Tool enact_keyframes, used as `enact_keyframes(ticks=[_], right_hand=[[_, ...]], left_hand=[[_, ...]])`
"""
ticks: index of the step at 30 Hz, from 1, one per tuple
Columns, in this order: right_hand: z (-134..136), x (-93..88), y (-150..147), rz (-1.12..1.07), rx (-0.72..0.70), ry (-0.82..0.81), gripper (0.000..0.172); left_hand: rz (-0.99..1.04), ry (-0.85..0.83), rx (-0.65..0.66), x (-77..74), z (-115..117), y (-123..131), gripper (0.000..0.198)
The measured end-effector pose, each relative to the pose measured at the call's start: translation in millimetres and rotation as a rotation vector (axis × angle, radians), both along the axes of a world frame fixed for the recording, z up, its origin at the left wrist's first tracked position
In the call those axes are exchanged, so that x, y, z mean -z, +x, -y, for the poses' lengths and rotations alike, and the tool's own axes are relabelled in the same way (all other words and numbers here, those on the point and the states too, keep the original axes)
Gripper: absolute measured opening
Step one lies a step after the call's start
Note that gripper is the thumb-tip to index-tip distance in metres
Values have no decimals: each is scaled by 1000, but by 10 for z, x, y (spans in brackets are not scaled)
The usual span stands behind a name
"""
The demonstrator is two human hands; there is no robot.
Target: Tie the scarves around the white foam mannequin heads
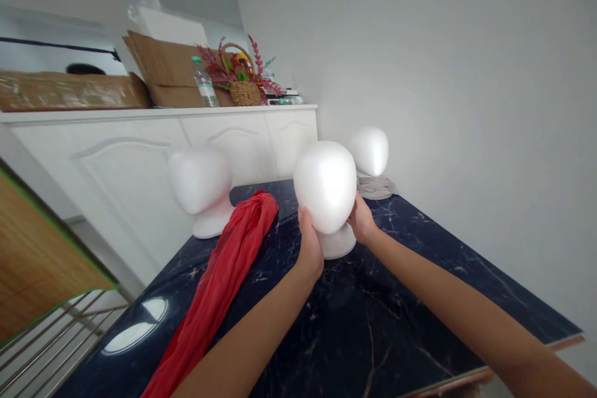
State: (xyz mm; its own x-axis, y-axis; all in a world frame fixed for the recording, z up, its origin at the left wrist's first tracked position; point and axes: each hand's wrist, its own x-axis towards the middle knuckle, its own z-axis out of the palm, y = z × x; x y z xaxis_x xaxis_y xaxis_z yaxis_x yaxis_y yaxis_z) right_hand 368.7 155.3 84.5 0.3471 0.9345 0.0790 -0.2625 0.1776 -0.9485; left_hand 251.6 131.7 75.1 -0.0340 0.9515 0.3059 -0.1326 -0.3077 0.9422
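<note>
A smooth white mannequin head [325, 183] with a round base is between my two hands at the middle of the dark marbled table. My left hand [311, 245] is closed on its lower left side, thumb up along the face. On the other side my right hand [362, 219] grips near the neck, its fingers partly hidden behind the head. To the left lies a long red scarf [237, 249], bunched and stretching toward me. Its far end lies close to a second white mannequin head [199, 180]. A third mannequin head [370, 150] stands behind on the right, with grey cloth [375, 186] around its base.
A white cabinet [116, 161] runs behind the table [364, 317], carrying cardboard boxes [172, 74], a plastic bottle [205, 84] and a flower basket [245, 92]. A plain wall borders the right. At left stands a wooden board [41, 267] over a metal rack [69, 336].
</note>
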Motion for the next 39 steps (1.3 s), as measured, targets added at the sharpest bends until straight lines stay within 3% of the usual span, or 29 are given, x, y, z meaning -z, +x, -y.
enact_keyframes(ticks=[3, 6, 8, 12, 15, 18, 22, 28, 34, 39], right_hand=[[13, -54, -15, 20, -2, -42, 56], [76, -150, 70, 38, 21, -92, 58], [163, -196, 193, 45, 74, -116, 60], [407, -127, 478, 3, 166, -148, 58], [563, 48, 585, -77, 183, -186, 51], [643, 204, 592, -154, 187, -219, 38], [658, 253, 591, -190, 175, -165, 27], [660, 223, 706, -197, 171, -65, 31], [651, 276, 766, -189, 159, -49, 35], [648, 238, 795, -242, 169, -130, 40]], left_hand=[[161, -5, 76, 11, -2, -8, 61], [131, -123, 43, 16, -49, -183, 62], [-64, -108, -72, -12, -155, -431, 65], [-567, 147, -258, -181, -594, -1099, 55], [-853, 211, -285, -308, -1050, -1505, 40], [-1099, 215, -244, -338, -1500, -1711, 31], [-1383, 226, -230, -270, -2007, -1778, 31], [-1638, 198, -211, -78, -2570, -1757, 43], [-1725, 142, -255, 75, -2900, -1745, 41], [-1733, 169, -252, -61, -3008, -1810, 33]])
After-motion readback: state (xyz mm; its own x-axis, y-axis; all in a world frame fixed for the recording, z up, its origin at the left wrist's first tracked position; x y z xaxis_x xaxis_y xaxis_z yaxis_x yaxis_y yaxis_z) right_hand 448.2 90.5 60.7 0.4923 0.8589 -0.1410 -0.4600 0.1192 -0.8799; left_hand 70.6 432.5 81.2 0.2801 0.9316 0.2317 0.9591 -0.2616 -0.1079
